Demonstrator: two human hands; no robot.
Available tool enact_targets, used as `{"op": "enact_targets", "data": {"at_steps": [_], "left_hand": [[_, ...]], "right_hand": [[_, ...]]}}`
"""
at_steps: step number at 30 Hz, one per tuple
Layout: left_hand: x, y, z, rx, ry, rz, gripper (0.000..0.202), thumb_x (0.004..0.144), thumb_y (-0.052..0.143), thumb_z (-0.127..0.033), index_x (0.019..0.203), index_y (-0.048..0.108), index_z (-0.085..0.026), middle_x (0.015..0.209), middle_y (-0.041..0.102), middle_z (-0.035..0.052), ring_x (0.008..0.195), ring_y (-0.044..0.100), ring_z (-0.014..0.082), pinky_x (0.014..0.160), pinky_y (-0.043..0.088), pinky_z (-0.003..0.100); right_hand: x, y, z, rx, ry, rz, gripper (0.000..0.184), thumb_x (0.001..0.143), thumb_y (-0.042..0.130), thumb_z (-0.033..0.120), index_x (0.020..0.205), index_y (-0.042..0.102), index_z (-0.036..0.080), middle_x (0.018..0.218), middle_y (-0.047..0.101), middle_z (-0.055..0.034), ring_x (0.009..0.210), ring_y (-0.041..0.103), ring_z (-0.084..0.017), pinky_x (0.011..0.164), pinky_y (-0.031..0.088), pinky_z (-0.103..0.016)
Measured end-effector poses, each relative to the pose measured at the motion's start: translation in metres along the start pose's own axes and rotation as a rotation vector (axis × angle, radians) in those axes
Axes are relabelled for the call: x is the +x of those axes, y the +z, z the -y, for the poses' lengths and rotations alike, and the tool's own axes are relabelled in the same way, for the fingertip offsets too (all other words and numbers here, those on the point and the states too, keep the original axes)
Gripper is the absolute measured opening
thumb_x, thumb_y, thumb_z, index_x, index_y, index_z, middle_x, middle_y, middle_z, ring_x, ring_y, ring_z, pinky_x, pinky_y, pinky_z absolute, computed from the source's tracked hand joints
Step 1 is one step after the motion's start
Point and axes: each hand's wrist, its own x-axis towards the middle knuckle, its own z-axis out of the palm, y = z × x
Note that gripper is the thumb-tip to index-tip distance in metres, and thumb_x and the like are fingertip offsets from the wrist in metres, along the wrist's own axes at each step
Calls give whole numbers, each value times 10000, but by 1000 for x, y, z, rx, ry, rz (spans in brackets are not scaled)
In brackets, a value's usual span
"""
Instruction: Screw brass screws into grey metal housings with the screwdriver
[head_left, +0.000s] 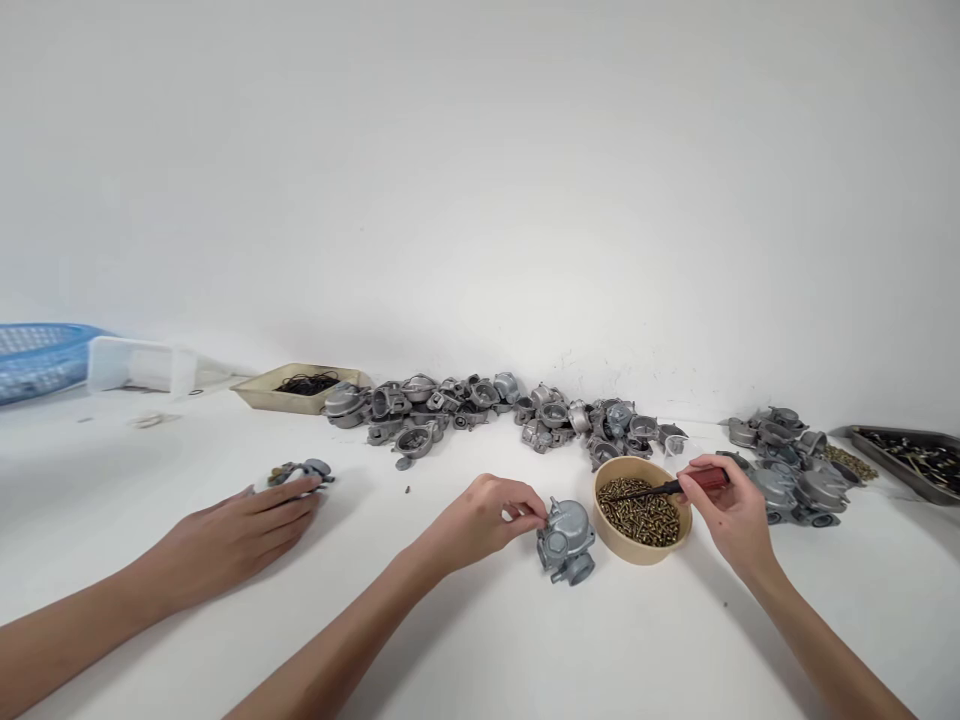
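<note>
My left hand (480, 520) is closed in a pinch on the top edge of a grey cast-metal carburettor body (566, 540) that stands on the white table. My right hand (731, 510) grips a red-handled screwdriver (701, 482); its dark shaft points left, with the tip over the brass screws in a tan bowl (643, 553) just right of the carburettor body. Another person's hand (240, 530) comes in from the far left, fingers stretched flat, fingertips touching a small grey metal part (301, 472).
A long heap of grey castings (487, 405) lies along the wall. A second heap (791, 470) sits at the right beside a dark tray of small parts (911, 455). A beige tray with black rings (300, 387), a white box (139, 365) and a blue basket (37, 358) stand at the left.
</note>
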Motion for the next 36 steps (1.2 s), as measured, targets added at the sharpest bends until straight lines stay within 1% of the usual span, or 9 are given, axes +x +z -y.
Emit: {"op": "enact_targets", "data": {"at_steps": [4,9,13,19,21,24,30,36], "left_hand": [[-1,0,2,14,17,-1,130,924,668,-237,899,791,-204,828,808,26,708,743,165,691,599,227],[-1,0,1,25,24,-5,144,930,654,-239,902,790,-205,830,807,23,705,739,160,692,599,224],[-1,0,0,13,32,-5,160,933,634,-249,894,782,-202,828,804,28,699,734,160,684,596,224],[-1,0,-1,16,15,12,172,941,617,-257,895,774,-205,840,806,39,709,738,174,683,599,245],[-1,0,-2,17,10,10,170,939,619,-255,892,775,-207,841,806,36,711,739,173,685,597,243],[-1,0,-2,24,2,10,166,940,623,-253,896,778,-210,839,807,32,712,740,171,689,595,239],[-1,0,-3,18,4,8,168,940,619,-251,893,774,-208,828,802,25,711,740,165,683,594,229],[-1,0,-3,24,15,9,170,940,613,-252,897,770,-206,829,800,28,705,737,165,688,603,232]], "right_hand": [[6,-6,-1,-16,-27,-34,326,849,851,468,983,675,229,835,725,-42,630,698,-204,641,647,-348],[8,-11,6,-45,-44,-141,275,882,828,422,991,662,232,856,710,-27,632,694,-184,661,650,-334],[8,-12,10,-73,-71,-171,276,859,845,416,971,676,229,843,707,-32,641,680,-187,661,661,-342],[7,-11,12,-75,-124,-148,258,875,835,430,952,683,236,854,701,-42,645,676,-196,639,662,-359],[6,-10,12,-52,-122,-140,253,874,839,424,948,684,239,853,699,-43,638,674,-201,636,660,-372],[4,-7,11,-8,-94,-114,270,867,846,441,936,682,238,834,705,-43,609,670,-202,634,656,-382],[-4,6,8,61,19,6,303,861,851,490,932,693,241,876,713,-49,688,716,-225,686,670,-388],[-7,9,7,61,43,11,337,843,862,512,928,695,232,887,726,-56,703,728,-232,702,680,-400]]}}
